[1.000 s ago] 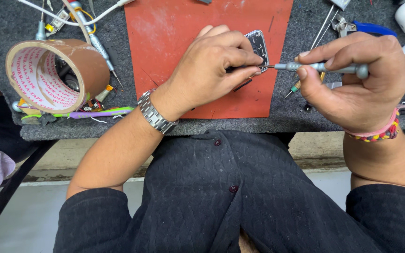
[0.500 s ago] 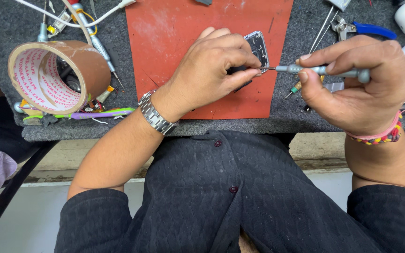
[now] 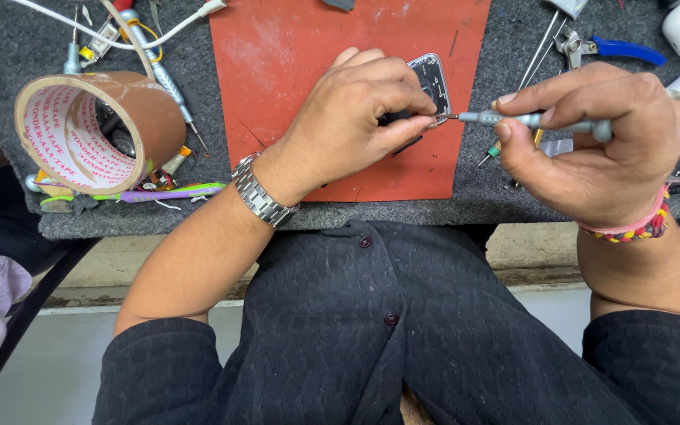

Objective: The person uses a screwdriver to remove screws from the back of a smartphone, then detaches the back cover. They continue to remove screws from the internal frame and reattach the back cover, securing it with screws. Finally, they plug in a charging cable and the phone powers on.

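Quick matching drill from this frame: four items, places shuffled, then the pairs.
1. tape roll
2. screwdriver
3. wristwatch
4. blue-handled pliers

a. top right of the bench
b. held in the right hand
c. left side of the grey mat
d. on the left hand's wrist

Pairs: 1-c, 2-b, 3-d, 4-a

Red mat [image 3: 308, 71], centre top: matt, rubbery, scuffed and dusty. Grey felt [image 3: 9, 39] around it: rough, fuzzy cloth. Tape roll [image 3: 92, 130], left: brown glossy film, printed paper core inside. Driver [image 3: 537, 120] in right hand [image 3: 600, 142]: grey brushed metal, dull shine. Part [image 3: 432, 79] under left hand [image 3: 356, 118]: dark, glossy, with shiny metal rim. Watch [image 3: 261, 193]: polished steel links. Bracelet [image 3: 631, 228]: braided thread, matt.
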Demonstrator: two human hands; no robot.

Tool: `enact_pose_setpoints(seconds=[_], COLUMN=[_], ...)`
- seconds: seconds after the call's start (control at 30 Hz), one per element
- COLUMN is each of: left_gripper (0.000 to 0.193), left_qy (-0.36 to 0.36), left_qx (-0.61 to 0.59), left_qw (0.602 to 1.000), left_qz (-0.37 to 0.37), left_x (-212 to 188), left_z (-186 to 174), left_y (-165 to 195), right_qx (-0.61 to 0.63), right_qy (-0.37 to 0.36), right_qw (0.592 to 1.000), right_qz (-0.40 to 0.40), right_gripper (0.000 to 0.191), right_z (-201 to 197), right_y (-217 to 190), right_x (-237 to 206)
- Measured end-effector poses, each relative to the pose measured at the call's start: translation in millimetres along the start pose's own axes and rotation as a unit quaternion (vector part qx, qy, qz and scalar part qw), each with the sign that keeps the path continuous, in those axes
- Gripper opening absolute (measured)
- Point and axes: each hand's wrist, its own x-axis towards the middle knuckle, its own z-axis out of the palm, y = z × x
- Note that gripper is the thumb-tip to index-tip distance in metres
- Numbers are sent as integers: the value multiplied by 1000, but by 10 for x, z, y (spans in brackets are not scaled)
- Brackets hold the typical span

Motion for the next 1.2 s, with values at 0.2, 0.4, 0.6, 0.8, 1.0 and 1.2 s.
enact_pose_setpoints(seconds=[0.2, 0.4, 0.6, 0.8, 1.0, 1.2], left_gripper=[12, 13, 25, 68, 61, 20], left_qy=[-1, 1, -4, -13, -14, -37], left_qx=[4, 6, 17, 75, 74, 101], left_qw=[1000, 1000, 1000, 997, 996, 994], left_qz=[3, 7, -8, -32, -55, -38], left_x=[4, 1, -8, -71, -106, -107], left_z=[6, -11, -26, -118, -134, -144], left_y=[2, 10, 27, -50, -75, -35], right_qx=[1, -22, -13, -34, -23, -23], right_qy=[1, 2, -2, -9, -20, -23], right_qw=[1000, 1000, 1000, 999, 1000, 999], right_qz=[5, -4, -13, -4, -7, -27], right_gripper=[36, 36, 36, 34, 35, 35], right_z=[6, 5, 19, 97, 260, 333], right_y=[-16, -38, -38, -32, 32, 64], right_x=[-9, 15, 37, 30, 54, 102])
